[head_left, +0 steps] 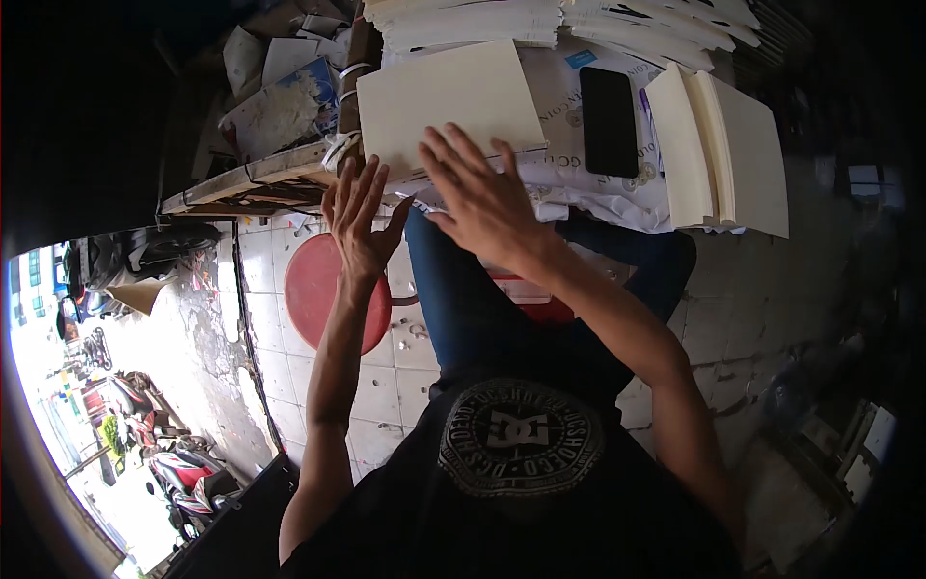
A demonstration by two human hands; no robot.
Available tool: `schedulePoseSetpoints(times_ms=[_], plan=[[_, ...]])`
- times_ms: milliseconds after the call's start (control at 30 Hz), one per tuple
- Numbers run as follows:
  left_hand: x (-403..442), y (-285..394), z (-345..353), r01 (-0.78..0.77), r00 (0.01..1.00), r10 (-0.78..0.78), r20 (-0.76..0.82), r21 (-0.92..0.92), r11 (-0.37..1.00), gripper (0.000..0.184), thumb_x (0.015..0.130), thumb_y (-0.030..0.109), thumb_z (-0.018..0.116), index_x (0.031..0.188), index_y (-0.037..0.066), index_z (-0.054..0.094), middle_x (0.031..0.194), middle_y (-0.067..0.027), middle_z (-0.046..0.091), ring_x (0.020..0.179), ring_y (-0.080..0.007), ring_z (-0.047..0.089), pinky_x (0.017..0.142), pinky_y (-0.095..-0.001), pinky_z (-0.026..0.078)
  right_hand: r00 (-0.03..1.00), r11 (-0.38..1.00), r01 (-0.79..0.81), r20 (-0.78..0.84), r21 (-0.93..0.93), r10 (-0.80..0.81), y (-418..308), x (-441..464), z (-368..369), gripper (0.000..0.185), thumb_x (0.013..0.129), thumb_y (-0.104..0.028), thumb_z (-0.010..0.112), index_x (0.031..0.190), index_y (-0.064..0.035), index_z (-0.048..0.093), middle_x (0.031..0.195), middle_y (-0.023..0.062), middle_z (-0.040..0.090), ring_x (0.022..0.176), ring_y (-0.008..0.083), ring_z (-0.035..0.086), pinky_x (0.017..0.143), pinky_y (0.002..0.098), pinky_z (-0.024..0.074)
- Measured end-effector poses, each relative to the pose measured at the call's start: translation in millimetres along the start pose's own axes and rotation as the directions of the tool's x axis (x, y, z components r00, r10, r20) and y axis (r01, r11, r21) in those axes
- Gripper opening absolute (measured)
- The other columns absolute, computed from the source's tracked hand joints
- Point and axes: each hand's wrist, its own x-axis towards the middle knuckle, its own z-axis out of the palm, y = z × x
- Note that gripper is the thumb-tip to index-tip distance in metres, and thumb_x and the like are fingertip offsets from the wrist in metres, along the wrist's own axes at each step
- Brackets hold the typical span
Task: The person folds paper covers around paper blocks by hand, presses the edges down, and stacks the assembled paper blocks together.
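Observation:
A stack of cream paper sheets (pixel 449 92) lies flat on the table in front of me. My right hand (pixel 482 198) is over its near edge with fingers spread; whether the fingertips touch the paper I cannot tell. My left hand (pixel 359 220) is raised at the near left corner of the stack, palm partly showing and fingers apart, with nothing in it. To the right a black phone (pixel 609 123) lies on the printed table covering. Beyond the phone, a thick block of cream pages (pixel 752 154) stands partly opened, with a purple pen (pixel 646 104) beside it.
Piles of paper sheets (pixel 463 21) line the back of the table. A wooden shelf edge (pixel 241 183) with scraps above it borders the left. A red stool (pixel 333 294) stands on the tiled floor (pixel 376 386). Motorcycles (pixel 188 478) are outside at the lower left.

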Motion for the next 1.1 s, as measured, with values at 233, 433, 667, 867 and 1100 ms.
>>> schedulePoseSetpoints(times_ms=[233,433,667,867,1100], plan=[[-18.3,-10.3,18.2,0.03,1.0,-0.03,-0.003,-0.026,0.999,0.059,0.077,0.017,0.08,0.132,0.013,0.06,0.139,-0.0061,0.057,0.134,-0.0245,0.049,0.109,-0.0414,0.026,0.994,0.994,-0.108,-0.001,-0.021,0.108,6.6,-26.2,17.0,0.075,0.084,-0.039,0.071,0.145,-0.0065,0.043,0.153,0.0072,0.036,0.144,0.0182,0.03,0.112,0.0614,0.0186],[-12.1,43.1,6.5,0.436,0.846,-0.53,0.054,-0.64,0.632,0.073,0.088,0.011,0.067,0.15,-0.002,0.03,0.145,-0.0237,0.046,0.138,-0.0334,0.041,0.108,-0.042,0.038,0.986,0.986,-0.167,-0.018,-0.018,0.167,32.5,-34.5,-11.0,0.075,0.083,-0.053,0.067,0.138,-0.0047,0.048,0.146,0.0093,0.046,0.136,0.0189,0.041,0.106,0.0579,0.0235],[-21.5,83.0,-15.1,0.531,0.681,-0.732,0.005,-0.692,0.49,0.055,0.101,0.026,0.044,0.145,-0.005,0.031,0.137,-0.0195,0.054,0.126,-0.0269,0.052,0.109,-0.0388,0.034,0.986,0.98,0.114,-0.103,-0.16,-0.132,-3.4,34.4,57.3,0.071,0.083,-0.043,0.071,0.135,-0.0001,0.048,0.141,0.0172,0.05,0.132,0.0345,0.045,0.112,0.0482,0.0315],[-41.0,89.9,-40.4,0.508,0.625,-0.742,0.243,-0.848,0.151,0.052,0.106,0.034,0.039,0.142,-0.004,0.035,0.128,-0.02,0.056,0.113,-0.0239,0.057,0.1,-0.0397,0.043,0.935,0.94,0.183,-0.346,0.289,-0.076,-23.1,56.9,-5.4,0.038,0.088,-0.021,0.07,0.118,0.0004,0.061,0.111,0.0173,0.068,0.103,0.0284,0.067,0.092,0.0385,0.0519],[34.3,96.8,-51.4,0.357,0.729,-0.615,0.302,-0.934,-0.036,0.052,0.101,0.044,0.05,0.129,0.0,0.047,0.109,-0.0165,0.061,0.093,-0.0259,0.064,0.078,-0.0388,0.055,0.663,0.292,0.277,-0.402,0.915,0.631,-23.1,37.4,-113.1,0.024,0.102,-0.025,0.054,0.111,-0.0025,0.054,0.091,0.0046,0.062,0.085,0.0112,0.064,0.072,0.028,0.0543]])
